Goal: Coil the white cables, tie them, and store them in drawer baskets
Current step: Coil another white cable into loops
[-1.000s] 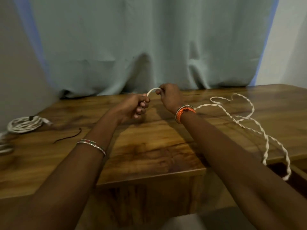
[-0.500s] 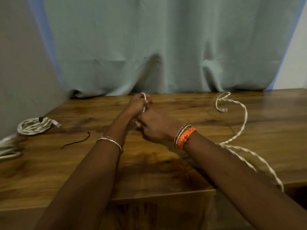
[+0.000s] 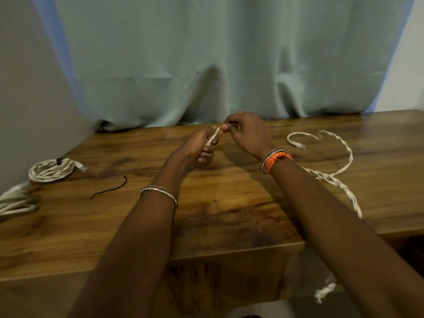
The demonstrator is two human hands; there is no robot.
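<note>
- Left hand [image 3: 197, 146] raised above the middle of the wooden table [image 3: 229, 203], fingers [image 3: 206, 154] curled round a short stretch of white twisted cable [image 3: 344, 154].
- Right hand [image 3: 249, 133] just beside the left and slightly higher, thumb and forefinger pinching the same cable where it rises out of the left fist.
- Short white run of cable stretched between the two hands, tilted up toward the right hand.
- Rest of that cable lying loose on the right part of the table: one open loop with a plug end [image 3: 300, 146] near the far edge, then a twisted run curving back toward the right forearm and over the front edge of the table.
- A frayed-looking white bit [image 3: 324, 292] hanging below the table edge, partly hidden by the right arm; link to the loose cable not clear.
- Coiled white cable [image 3: 51, 169] lying flat on the left part of the table, bound with a dark tie [image 3: 60, 160], plug end sticking out to the right.
- Second bundle of white cable [image 3: 16, 203] at the far left edge, blurred and cut off by the frame.
- Loose black tie [image 3: 109, 188] lying on the table between the coiled cable and the left forearm, touching neither.
- Thin beaded bangle [image 3: 158, 191] on the left wrist; orange braided bracelet [image 3: 276, 159] with thin bangles on the right wrist.
- Pale green curtain [image 3: 206, 60] hanging behind the table, its hem resting on the far edge.
</note>
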